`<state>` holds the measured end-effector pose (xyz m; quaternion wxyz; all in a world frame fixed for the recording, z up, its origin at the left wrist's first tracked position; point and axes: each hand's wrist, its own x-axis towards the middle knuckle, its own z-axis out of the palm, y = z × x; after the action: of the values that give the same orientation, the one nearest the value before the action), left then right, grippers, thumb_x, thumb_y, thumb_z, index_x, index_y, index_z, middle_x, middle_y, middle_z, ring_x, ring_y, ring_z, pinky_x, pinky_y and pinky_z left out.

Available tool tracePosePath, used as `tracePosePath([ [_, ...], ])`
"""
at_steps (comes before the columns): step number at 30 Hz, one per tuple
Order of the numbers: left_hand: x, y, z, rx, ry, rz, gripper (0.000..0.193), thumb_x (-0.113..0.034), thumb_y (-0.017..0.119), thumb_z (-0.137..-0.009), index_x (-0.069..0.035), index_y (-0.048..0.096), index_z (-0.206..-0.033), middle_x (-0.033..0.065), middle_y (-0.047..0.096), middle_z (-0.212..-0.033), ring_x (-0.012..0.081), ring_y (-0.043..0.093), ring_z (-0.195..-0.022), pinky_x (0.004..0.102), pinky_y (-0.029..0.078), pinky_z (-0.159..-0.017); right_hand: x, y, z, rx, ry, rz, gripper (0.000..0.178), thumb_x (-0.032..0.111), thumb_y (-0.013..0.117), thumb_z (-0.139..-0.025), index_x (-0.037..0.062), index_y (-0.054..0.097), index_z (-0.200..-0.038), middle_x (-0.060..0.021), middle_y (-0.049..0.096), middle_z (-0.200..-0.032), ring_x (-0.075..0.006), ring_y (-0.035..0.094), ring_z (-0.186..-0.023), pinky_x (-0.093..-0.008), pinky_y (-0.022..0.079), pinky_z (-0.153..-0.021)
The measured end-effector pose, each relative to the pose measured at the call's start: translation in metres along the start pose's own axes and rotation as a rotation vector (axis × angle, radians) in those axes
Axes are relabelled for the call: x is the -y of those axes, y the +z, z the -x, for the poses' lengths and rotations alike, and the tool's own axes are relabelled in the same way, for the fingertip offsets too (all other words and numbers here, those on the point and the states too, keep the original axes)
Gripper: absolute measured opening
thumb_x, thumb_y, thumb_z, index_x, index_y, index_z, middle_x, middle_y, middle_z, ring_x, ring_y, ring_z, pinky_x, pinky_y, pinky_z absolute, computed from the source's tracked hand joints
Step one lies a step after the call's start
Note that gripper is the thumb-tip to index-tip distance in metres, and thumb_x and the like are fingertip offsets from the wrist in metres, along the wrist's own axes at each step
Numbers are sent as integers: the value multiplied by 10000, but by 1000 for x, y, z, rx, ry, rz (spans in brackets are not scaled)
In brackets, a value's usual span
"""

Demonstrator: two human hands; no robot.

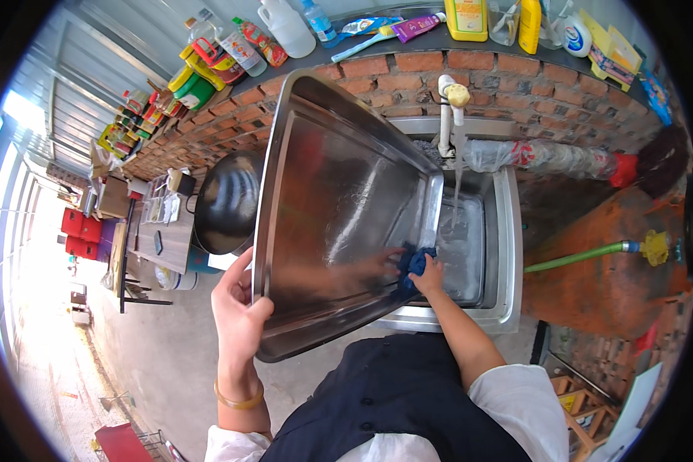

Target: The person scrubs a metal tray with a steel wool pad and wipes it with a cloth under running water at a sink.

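A large rectangular metal tray (339, 208) is tilted up on its side, its wet, shiny inner face turned toward the sink. My left hand (239, 312) grips the tray's left rim, thumb on the inside and fingers behind. With my right hand (428, 276) I press a dark blue cloth (413, 269) against the tray's lower right inner corner. That end of the tray rests over the metal sink (508, 254). Water runs from the faucet (457, 95) into the sink, where a smaller basin (470, 291) holds cloudy water.
A dark wok (227, 202) stands left of the tray, near a table (165, 239). Bottles and a toothpaste box (417, 28) line the ledge above the brick wall (493, 68). A plastic-wrapped pipe (543, 155) and a green hose (574, 257) lie to the right.
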<state>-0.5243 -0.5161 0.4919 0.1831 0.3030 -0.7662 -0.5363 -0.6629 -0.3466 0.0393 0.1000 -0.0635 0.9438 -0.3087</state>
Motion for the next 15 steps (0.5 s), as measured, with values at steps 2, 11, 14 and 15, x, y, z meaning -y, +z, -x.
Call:
tracePosePath([
  [2,2,-8,12,-32,41,6,703,94,427,-590,71,445,-1292,75,636,-925,83,576,-781,182,435,-714,-7,13,-4,36,-25,-124,537,183,716,-665,120,505,-1155,-225,559,-1078,-390,526,-1027,-426,434,-889],
  [11,15,-38,34,-184,103,4,694,105,435,-586,42,426,-1277,102,647,-947,112,597,-827,194,435,-770,-48,-35,-20,-116,305,20,171,105,648,-682,108,644,-853,-138,621,-847,-348,615,-823,-430,492,-718],
  [14,11,-49,41,-258,124,31,678,110,435,-600,38,408,-1274,99,644,-943,112,596,-832,177,418,-740,-42,-61,-15,-175,318,185,267,130,651,-696,112,638,-963,-120,608,-1010,-325,579,-977,-428,478,-793],
  [15,11,-53,43,-252,132,27,677,110,434,-602,36,403,-1274,100,643,-946,115,598,-836,177,417,-739,-39,-68,-16,-209,298,245,301,137,652,-700,113,634,-999,-115,599,-1054,-319,563,-1027,-428,472,-818],
])
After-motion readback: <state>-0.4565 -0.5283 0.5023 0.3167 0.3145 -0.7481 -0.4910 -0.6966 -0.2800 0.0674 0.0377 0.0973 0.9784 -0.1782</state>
